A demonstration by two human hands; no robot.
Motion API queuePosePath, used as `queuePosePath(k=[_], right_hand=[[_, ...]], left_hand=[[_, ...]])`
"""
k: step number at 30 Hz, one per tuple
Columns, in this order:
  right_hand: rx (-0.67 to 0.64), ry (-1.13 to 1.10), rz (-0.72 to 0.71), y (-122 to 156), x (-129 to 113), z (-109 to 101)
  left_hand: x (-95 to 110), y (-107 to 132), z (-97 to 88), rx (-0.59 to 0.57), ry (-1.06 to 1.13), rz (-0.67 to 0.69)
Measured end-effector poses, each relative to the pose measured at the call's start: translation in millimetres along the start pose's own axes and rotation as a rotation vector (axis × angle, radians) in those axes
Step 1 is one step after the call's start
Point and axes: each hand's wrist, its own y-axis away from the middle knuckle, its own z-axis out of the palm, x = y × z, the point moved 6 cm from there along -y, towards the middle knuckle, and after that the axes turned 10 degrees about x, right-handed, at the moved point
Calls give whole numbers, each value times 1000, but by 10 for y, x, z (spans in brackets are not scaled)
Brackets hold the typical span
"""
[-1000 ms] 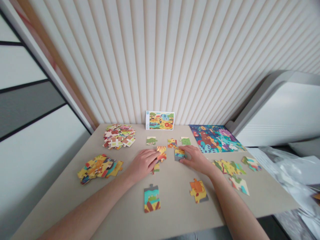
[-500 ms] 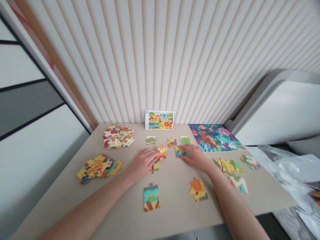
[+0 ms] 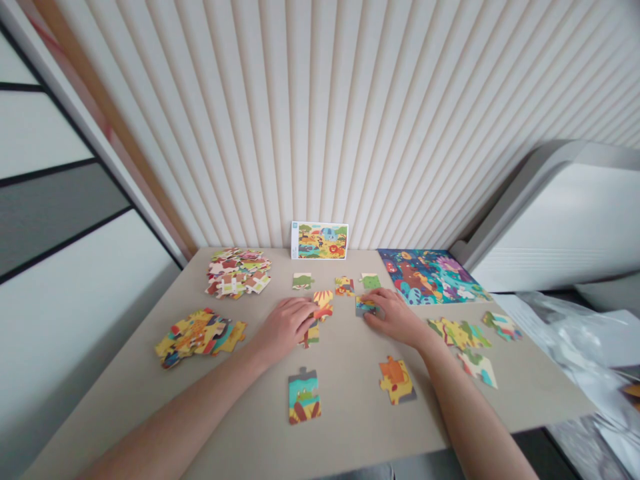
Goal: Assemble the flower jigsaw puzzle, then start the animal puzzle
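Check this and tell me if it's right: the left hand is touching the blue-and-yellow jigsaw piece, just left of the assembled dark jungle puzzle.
Wrong hand: the head view shows the right hand touching the blue-and-yellow jigsaw piece, just left of the assembled dark jungle puzzle.

We have a lane of beige tabletop (image 3: 347,407) between the teal-and-yellow jigsaw piece (image 3: 304,397) and the orange-and-yellow jigsaw piece (image 3: 397,381); the orange striped jigsaw piece (image 3: 324,304) blocks the way between our left hand (image 3: 285,328) and right hand (image 3: 395,319).

Cream ribbed wall panel (image 3: 320,120), teal-purple jungle jigsaw section (image 3: 430,277), yellow-orange jigsaw piece (image 3: 397,381), beige tabletop (image 3: 350,427)
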Motion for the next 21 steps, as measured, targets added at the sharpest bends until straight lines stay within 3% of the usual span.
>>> queuePosePath(k=[6, 12, 21], right_hand=[[61, -12, -50, -37, -136, 80], [14, -71, -112, -85, -207, 253], [52, -116, -119, -84, -206, 153]], left_hand=[[-33, 17, 21, -3, -9, -20], [-75, 22, 14, 38, -19, -54], [-173, 48, 37, 33, -35, -123]])
